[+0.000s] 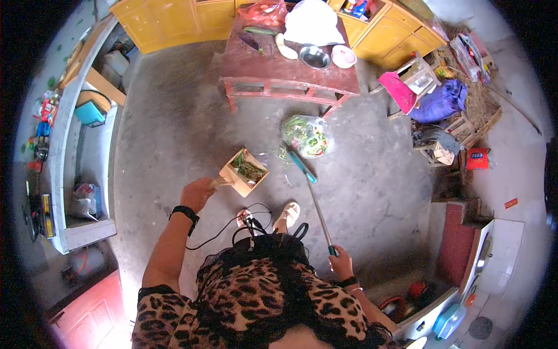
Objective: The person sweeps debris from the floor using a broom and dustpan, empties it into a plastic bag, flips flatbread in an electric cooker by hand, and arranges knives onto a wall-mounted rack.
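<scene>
My left hand (pixel 198 193) is closed round the handle of a tan dustpan (pixel 228 174), which is tilted over the floor. Green and brown plant scraps (pixel 249 170) lie inside it. In my right hand (pixel 341 263) is the green grip of a long-handled broom (pixel 318 212). Its teal head (pixel 302 167) rests on the floor to the right of the dustpan, beside a few loose green bits (pixel 284 155). Just beyond the head sits a clear plastic bag (pixel 322 152) with green vegetable scraps in it.
A red table (pixel 261 70) ahead carries a metal bowl (pixel 314 57), a pink bowl (pixel 343 56), vegetables and bags. Yellow cabinets (pixel 168 26) stand behind it. A stool with pink cloth (pixel 398 93) is at right. A black cable (pixel 203 241) hangs near my feet.
</scene>
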`<state>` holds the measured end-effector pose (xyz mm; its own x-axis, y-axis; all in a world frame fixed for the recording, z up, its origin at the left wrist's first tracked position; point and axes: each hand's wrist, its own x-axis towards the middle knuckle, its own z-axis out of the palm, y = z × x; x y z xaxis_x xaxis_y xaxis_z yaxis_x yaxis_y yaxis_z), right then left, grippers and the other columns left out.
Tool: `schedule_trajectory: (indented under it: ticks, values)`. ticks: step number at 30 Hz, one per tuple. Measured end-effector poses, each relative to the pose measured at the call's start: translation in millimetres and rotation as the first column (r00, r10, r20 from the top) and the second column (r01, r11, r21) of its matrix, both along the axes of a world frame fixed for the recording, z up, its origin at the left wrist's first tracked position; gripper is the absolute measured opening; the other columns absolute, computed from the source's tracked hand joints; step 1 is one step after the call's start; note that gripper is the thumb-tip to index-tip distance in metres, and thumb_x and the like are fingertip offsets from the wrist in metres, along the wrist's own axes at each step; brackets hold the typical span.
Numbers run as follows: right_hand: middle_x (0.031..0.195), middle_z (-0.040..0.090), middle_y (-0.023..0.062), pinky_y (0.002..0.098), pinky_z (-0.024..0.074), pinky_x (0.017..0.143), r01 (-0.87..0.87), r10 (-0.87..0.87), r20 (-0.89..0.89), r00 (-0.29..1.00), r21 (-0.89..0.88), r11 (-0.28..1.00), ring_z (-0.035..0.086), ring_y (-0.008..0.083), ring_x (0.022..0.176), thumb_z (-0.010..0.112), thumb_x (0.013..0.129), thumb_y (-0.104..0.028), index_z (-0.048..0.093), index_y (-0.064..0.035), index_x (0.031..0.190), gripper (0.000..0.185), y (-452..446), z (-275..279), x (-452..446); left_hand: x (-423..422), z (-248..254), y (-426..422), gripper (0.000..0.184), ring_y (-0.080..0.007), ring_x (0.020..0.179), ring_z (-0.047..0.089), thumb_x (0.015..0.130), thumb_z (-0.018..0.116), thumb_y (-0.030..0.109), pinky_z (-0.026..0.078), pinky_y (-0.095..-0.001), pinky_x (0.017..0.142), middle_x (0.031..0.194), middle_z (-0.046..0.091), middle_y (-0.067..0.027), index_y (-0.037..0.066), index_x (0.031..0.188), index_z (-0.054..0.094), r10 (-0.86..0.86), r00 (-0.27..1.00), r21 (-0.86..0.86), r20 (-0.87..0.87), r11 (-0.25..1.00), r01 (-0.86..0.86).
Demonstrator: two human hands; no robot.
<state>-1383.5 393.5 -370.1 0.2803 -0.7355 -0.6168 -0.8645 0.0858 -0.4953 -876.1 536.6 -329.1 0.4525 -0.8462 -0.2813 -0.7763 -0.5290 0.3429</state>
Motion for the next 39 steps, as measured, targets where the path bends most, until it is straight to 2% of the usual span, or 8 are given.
schedule_trajectory:
  ticks: [16, 19, 23, 25, 33, 36, 38, 39]
  values:
    - [0.065, 0.06, 0.0143, 0.0381, 0.047, 0.051, -0.129, 0.13, 0.079, 0.988, -0.008, 0.992, 0.059, 0.0241, 0.053, 0.056, 0.071, -0.018, 0.057, -0.0074, 0.112, 0.043, 9, 65, 96, 24, -19, 2, 0.027, -0.0328, 0.085, 0.06, 0.082, 0.058, 0.035, 0.047, -0.0451, 0.07, 0.089, 0.063, -0.0125, 0.01, 0.093, 0.057, -0.054, 0.998, 0.048, -0.019, 0.997, 0.055]
    - [0.067, 0.06, 0.019, 0.0424, 0.0473, 0.064, -0.233, 0.248, 0.08, 0.965, -0.16, 0.959, 0.06, 0.0361, 0.067, 0.056, 0.069, -0.018, 0.058, -0.0026, 0.107, 0.041, -19, 22, 124, 22, -14, -4, 0.026, -0.0331, 0.082, 0.06, 0.082, 0.056, 0.036, 0.047, -0.0454, 0.068, 0.086, 0.063, -0.0121, 0.011, 0.091, 0.057, -0.001, 0.999, -0.04, -0.038, 0.999, -0.001]
    - [0.064, 0.06, 0.0148, 0.0377, 0.0484, 0.055, -0.204, 0.252, 0.18, 0.951, -0.247, 0.947, 0.06, 0.0285, 0.058, 0.057, 0.072, -0.014, 0.059, -0.0028, 0.106, 0.036, -41, -56, 150, 27, -28, -4, 0.02, -0.0353, 0.082, 0.059, 0.08, 0.059, 0.029, 0.046, -0.0459, 0.067, 0.084, 0.061, -0.0126, 0.011, 0.086, 0.054, -0.014, 0.999, -0.092, -0.039, 0.996, 0.01]
    - [0.063, 0.058, 0.0079, 0.0278, 0.042, 0.04, 0.004, -0.092, 0.237, 0.967, 0.347, 0.938, 0.053, 0.0148, 0.047, 0.059, 0.075, -0.007, 0.056, -0.0033, 0.113, 0.039, -40, -26, 176, 29, -28, -2, 0.02, -0.0356, 0.081, 0.059, 0.08, 0.06, 0.029, 0.046, -0.0464, 0.066, 0.084, 0.061, -0.0124, 0.011, 0.087, 0.054, -0.018, 0.999, -0.081, -0.028, 0.997, 0.016]
    - [0.059, 0.053, 0.005, 0.0247, 0.0364, 0.036, 0.129, -0.235, 0.191, 0.953, 0.446, 0.886, 0.048, 0.0112, 0.043, 0.06, 0.074, -0.005, 0.052, -0.0031, 0.119, 0.046, -35, 46, 142, 29, -25, -5, 0.024, -0.0354, 0.075, 0.061, 0.083, 0.055, 0.035, 0.048, -0.0462, 0.06, 0.082, 0.063, -0.0138, 0.011, 0.088, 0.053, -0.031, 0.999, -0.096, -0.019, 0.995, 0.03]
    - [0.058, 0.053, 0.0051, 0.0251, 0.0367, 0.036, 0.053, -0.127, 0.263, 0.956, 0.272, 0.961, 0.048, 0.0116, 0.043, 0.058, 0.074, -0.005, 0.054, -0.0028, 0.117, 0.043, -39, -8, 146, 31, -16, -7, 0.024, -0.0352, 0.075, 0.061, 0.082, 0.057, 0.034, 0.048, -0.0466, 0.061, 0.08, 0.062, -0.0137, 0.012, 0.088, 0.052, -0.039, 0.999, -0.097, -0.018, 0.995, 0.037]
    - [0.058, 0.054, 0.005, 0.0249, 0.0377, 0.037, -0.27, 0.296, 0.3, 0.907, -0.126, 0.955, 0.049, 0.0116, 0.044, 0.058, 0.074, -0.005, 0.056, -0.0019, 0.113, 0.039, -46, -60, 153, 31, -20, -8, 0.024, -0.0352, 0.075, 0.061, 0.081, 0.058, 0.034, 0.048, -0.0467, 0.061, 0.08, 0.062, -0.0135, 0.012, 0.088, 0.052, -0.044, 0.999, -0.123, -0.019, 0.992, 0.041]
    - [0.059, 0.055, 0.0051, 0.0273, 0.0413, 0.039, -0.156, 0.132, 0.283, 0.95, 0.067, 0.985, 0.051, 0.0125, 0.045, 0.058, 0.073, -0.006, 0.057, -0.0023, 0.11, 0.037, -42, -44, 174, 32, -22, -7, 0.024, -0.0351, 0.075, 0.061, 0.081, 0.059, 0.033, 0.048, -0.0467, 0.062, 0.08, 0.062, -0.0133, 0.012, 0.088, 0.051, -0.049, 0.999, -0.146, -0.019, 0.988, 0.046]
